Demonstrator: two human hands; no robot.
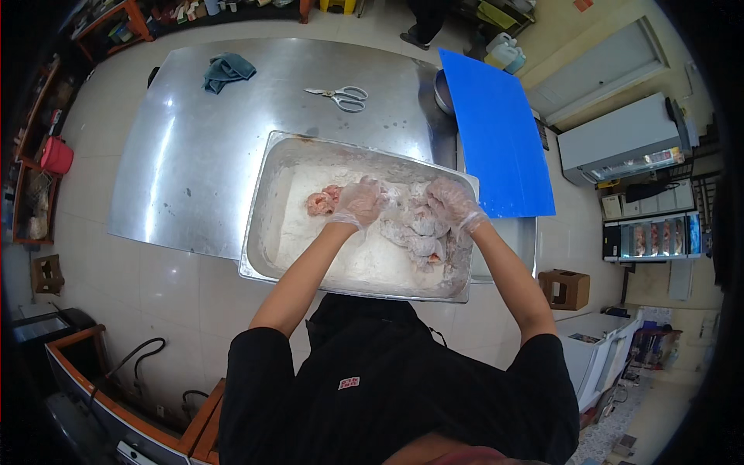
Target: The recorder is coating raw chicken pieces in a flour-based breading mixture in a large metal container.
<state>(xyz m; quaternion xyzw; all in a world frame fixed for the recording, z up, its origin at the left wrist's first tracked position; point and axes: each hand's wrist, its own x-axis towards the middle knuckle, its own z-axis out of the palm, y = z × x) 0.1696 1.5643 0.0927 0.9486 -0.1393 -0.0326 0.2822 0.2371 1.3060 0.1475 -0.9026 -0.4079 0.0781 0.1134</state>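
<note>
Before me a deep metal pan (260, 197) holds white flour (360, 261). My left hand (361, 202), in a clear plastic glove, is low over the flour, just right of some raw pink meat pieces (321, 201). Its fingers point towards the pan's middle; what lies under them is hidden. Several flour-coated meat pieces (427, 224) are heaped at the pan's right side. My right hand (453, 200), also gloved, reaches over the top of this heap with its fingers curled onto a coated piece.
The pan overlaps the near edge of a steel table (197, 151). Kitchen scissors (340, 97) and a teal cloth (228, 72) lie beyond it. A blue board (500, 133) covers part of a second container (511, 250) at right. Another person's leg (427, 23) shows at the far side.
</note>
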